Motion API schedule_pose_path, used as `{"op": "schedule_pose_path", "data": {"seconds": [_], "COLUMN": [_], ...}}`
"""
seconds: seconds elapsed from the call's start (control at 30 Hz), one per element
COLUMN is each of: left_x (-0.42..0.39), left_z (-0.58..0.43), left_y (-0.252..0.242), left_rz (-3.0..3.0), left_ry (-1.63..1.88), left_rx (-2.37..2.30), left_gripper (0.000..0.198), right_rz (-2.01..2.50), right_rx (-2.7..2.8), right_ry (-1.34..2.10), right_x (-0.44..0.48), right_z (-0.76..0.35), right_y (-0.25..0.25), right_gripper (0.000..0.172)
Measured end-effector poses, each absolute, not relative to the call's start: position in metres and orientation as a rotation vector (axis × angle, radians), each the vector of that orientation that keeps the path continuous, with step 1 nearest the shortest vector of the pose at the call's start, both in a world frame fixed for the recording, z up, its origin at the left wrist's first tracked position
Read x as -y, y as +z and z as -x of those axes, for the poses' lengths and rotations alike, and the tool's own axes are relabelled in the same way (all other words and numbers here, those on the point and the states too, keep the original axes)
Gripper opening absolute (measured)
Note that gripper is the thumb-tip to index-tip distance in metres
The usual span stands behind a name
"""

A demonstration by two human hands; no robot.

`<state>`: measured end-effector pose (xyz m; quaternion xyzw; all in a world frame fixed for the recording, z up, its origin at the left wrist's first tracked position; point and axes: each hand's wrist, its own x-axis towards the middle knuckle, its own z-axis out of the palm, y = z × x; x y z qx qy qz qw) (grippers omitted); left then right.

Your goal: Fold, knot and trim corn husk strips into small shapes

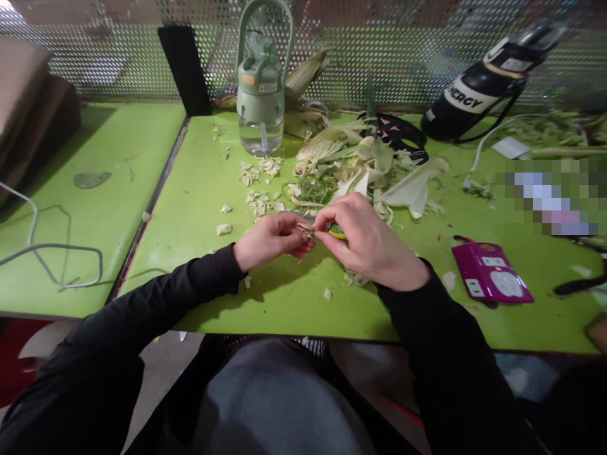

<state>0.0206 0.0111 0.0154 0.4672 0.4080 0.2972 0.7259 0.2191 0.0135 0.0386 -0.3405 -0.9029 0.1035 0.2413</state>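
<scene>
My left hand and my right hand meet over the green table, both in black sleeves. The left fingers pinch a small pale piece of husk at its tip. My right hand is curled round a small tool with a yellow part; most of it is hidden by the fingers. Just behind the hands lies a heap of corn husks and green shreds. Cut pale bits are scattered to the left of the heap.
A green water bottle stands at the back, in front of a perforated metal screen. A black bottle lies at the back right. A magenta power strip rests at the right. A grey cable loops on the left table.
</scene>
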Motion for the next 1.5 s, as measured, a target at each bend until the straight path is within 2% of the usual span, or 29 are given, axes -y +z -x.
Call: {"op": "schedule_pose_path", "data": {"seconds": [0.13,0.43,0.73,0.93,1.27,1.4,1.5], "left_x": [-0.011,-0.014,-0.011,-0.009,-0.014,-0.016,-0.016], "left_z": [-0.021,-0.02,-0.022,-0.024,-0.02,-0.018,-0.018], "left_y": [0.019,0.011,0.009,0.009,0.008,0.011,0.012], "left_rz": [-0.976,-0.895,-0.976,-1.015,-1.041,-1.041,-1.058], "left_ry": [0.69,0.705,0.835,0.885,0.813,0.809,0.82], "left_rx": [-0.91,-0.877,-0.84,-0.874,-0.821,-0.765,-0.742], "left_gripper": [0.013,0.008,0.014,0.015,0.014,0.019,0.023], "right_rz": [0.928,0.927,0.929,1.049,1.04,1.021,1.019], "right_rx": [2.484,2.468,2.505,2.332,2.304,2.268,2.231], "right_ry": [0.312,0.273,0.231,0.148,0.306,0.303,0.374], "right_x": [-0.014,-0.015,-0.013,-0.009,-0.007,-0.008,-0.009], "right_z": [-0.22,-0.22,-0.218,-0.215,-0.215,-0.216,-0.216], "right_y": [0.039,0.037,0.04,0.038,0.041,0.043,0.041], "right_gripper": [0.006,0.006,0.007,0.004,0.004,0.013,0.044]}}
